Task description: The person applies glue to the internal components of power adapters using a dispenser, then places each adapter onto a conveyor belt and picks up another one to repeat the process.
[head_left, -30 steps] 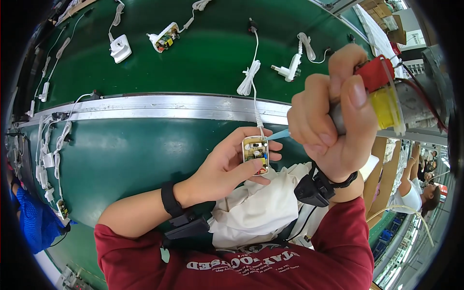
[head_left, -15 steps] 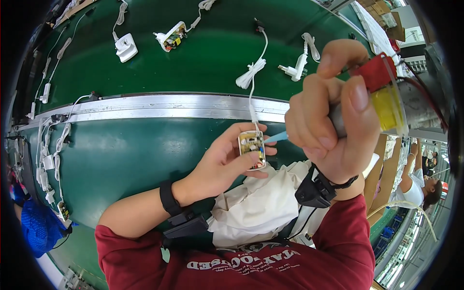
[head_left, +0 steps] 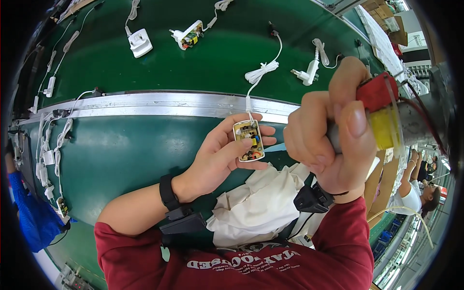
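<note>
In my left hand [head_left: 215,151] lies an opened white power adapter [head_left: 248,151], its circuit board facing up. My thumb presses on the components, and the fingers support the case from behind. A white cord [head_left: 249,102] runs from its top to a tied bundle on the green surface beyond. My right hand [head_left: 333,125] is wrapped around a glue dispenser [head_left: 386,113] with a grey body, a yellow band and a red part under the forefinger. Its pale blue tapered nozzle [head_left: 276,148] points left at the adapter's lower right edge; whether it touches is unclear.
A metal rail [head_left: 169,104] crosses in front of a green belt carrying several corded adapters, including another opened one [head_left: 187,36]. More corded adapters [head_left: 48,157] hang at the left. White cloth [head_left: 261,205] covers my lap. A person in blue [head_left: 38,212] is at the left edge.
The adapter has shifted slightly up and left in my left hand. The nozzle has gone from beside the board's upper half to its lower right edge. Adapters on the belt appear farther right.
</note>
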Demonstrator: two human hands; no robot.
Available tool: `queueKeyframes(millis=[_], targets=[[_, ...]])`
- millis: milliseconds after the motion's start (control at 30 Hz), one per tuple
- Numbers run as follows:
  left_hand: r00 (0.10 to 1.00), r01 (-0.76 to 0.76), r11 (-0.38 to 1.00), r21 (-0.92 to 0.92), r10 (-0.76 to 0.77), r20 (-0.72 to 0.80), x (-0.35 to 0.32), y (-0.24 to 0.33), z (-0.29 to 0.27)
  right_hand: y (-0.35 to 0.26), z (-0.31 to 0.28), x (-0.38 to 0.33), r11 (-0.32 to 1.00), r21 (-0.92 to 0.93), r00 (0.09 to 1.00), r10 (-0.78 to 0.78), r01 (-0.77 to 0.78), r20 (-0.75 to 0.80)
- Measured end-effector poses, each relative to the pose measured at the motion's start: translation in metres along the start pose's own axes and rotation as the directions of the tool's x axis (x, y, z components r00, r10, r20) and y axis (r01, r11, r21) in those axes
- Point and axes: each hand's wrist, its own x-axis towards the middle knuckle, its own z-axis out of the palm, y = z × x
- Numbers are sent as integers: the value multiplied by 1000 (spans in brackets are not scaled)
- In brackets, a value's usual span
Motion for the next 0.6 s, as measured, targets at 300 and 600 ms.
queueKeyframes(millis=[300, 600], targets=[[998, 47, 995, -91, -43, 47, 7, -3, 0, -2, -8, -4, 998, -55, 999, 30, -27, 44], [977, 87, 971, -223, -40, 207, 7, -6, -1, -2, -5, -7, 997, -52, 995, 55, -51, 78]])
